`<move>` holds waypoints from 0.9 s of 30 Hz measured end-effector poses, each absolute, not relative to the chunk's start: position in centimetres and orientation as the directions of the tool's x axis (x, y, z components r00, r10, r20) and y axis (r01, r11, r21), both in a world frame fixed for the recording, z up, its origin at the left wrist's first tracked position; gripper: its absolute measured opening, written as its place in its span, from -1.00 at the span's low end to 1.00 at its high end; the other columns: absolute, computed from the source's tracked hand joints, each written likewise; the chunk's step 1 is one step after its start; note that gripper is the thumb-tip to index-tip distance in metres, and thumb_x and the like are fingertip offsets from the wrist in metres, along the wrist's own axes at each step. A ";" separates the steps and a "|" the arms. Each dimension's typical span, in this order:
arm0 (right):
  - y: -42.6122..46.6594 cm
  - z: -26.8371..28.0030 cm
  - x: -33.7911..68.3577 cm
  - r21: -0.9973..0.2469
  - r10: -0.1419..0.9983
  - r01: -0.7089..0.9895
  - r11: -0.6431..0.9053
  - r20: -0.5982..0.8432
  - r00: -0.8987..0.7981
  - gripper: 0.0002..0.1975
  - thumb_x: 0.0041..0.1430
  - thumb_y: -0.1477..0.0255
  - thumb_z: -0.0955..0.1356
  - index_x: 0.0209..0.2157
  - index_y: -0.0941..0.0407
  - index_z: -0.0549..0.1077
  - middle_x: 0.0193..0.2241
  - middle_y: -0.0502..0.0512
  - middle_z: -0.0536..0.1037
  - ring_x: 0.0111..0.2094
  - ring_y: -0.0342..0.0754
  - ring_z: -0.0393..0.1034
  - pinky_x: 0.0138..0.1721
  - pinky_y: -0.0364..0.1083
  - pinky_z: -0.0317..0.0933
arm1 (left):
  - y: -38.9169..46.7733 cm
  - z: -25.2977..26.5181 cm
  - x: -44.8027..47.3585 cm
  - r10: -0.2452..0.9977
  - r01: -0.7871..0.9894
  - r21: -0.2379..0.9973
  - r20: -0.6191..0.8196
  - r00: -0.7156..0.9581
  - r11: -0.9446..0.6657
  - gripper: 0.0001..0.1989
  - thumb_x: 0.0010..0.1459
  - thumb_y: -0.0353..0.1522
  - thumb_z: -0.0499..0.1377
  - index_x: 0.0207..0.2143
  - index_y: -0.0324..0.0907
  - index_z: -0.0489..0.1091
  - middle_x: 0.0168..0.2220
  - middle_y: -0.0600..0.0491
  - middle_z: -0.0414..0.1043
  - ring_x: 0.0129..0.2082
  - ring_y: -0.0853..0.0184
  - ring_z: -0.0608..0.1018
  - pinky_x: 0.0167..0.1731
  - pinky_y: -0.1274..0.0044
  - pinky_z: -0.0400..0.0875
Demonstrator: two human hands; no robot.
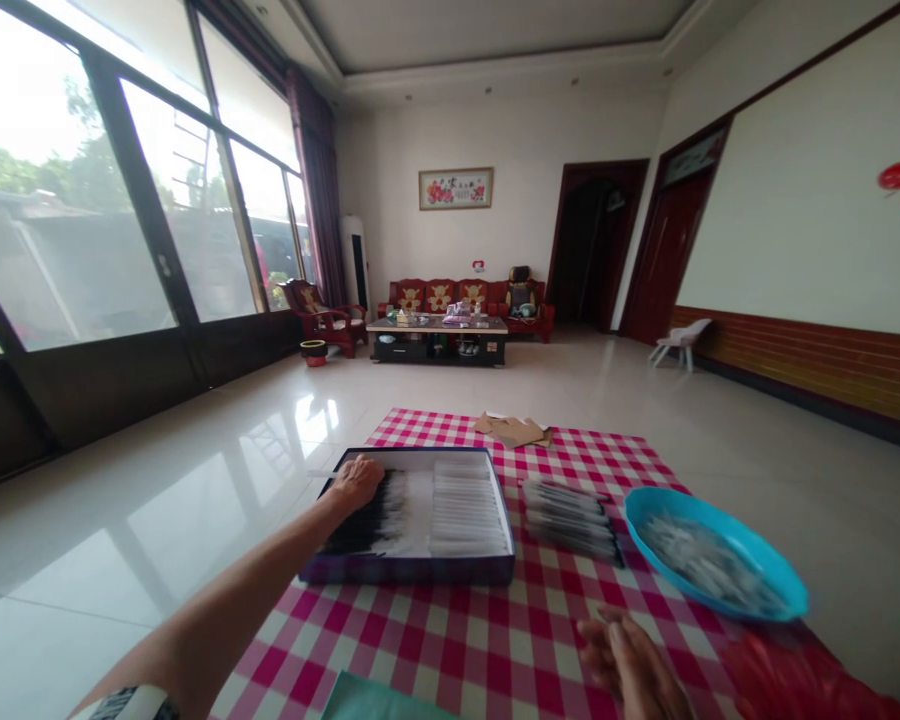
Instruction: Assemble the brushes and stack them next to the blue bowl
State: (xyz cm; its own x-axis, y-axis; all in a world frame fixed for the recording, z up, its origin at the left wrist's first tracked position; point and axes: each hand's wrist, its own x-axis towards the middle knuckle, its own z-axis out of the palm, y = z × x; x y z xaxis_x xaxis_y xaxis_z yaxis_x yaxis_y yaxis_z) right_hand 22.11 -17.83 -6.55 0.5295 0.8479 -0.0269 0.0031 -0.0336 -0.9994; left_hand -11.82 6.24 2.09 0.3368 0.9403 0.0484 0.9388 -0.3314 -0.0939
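Note:
My left hand point(356, 481) reaches into the far left part of a shallow dark-blue box point(409, 571). Its fingers bend down over a row of thin black sticks with clear ends point(367, 515), which look like pens. A pale thin strip point(321, 474) juts out left of this hand across the box rim; what the fingers grip is hidden. White translucent sticks point(466, 508) fill the right side of the box. Low on the right, my right hand point(630, 662) hovers over the cloth, blurred, its fingers loosely curled and apart from the thumb, with nothing visible in them.
A pile of black-and-clear sticks point(572, 520) lies right of the box. Beside it stands a blue basin point(787, 598) of small clear pieces. Brown cardboard pieces point(519, 431) lie at the checked cloth's point(450, 640) far edge. Red plastic point(787, 675) and a green sheet point(379, 698) are nearby.

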 end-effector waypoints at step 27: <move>-18.5 -6.5 20.7 -0.992 0.928 -0.013 0.125 0.113 0.355 -0.52 0.12 0.02 0.20 -0.26 0.12 0.48 -0.48 0.09 0.56 -0.51 -0.05 0.36 -0.47 -0.11 0.25 | -8.8 1.9 5.1 0.935 -0.324 0.945 0.073 0.346 0.046 -0.66 -0.08 -0.18 0.25 -0.30 -0.19 0.31 -0.34 0.00 0.49 -0.37 0.36 0.50 -0.46 0.61 0.33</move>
State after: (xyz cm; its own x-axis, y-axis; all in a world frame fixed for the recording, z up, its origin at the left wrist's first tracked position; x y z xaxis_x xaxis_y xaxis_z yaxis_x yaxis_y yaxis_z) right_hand 20.73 -18.52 -6.52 0.3552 0.9280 0.1126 -0.0127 0.1252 -0.9920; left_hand 5.12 -8.84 1.90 0.3457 0.9355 0.0732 -0.3238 0.0457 0.9450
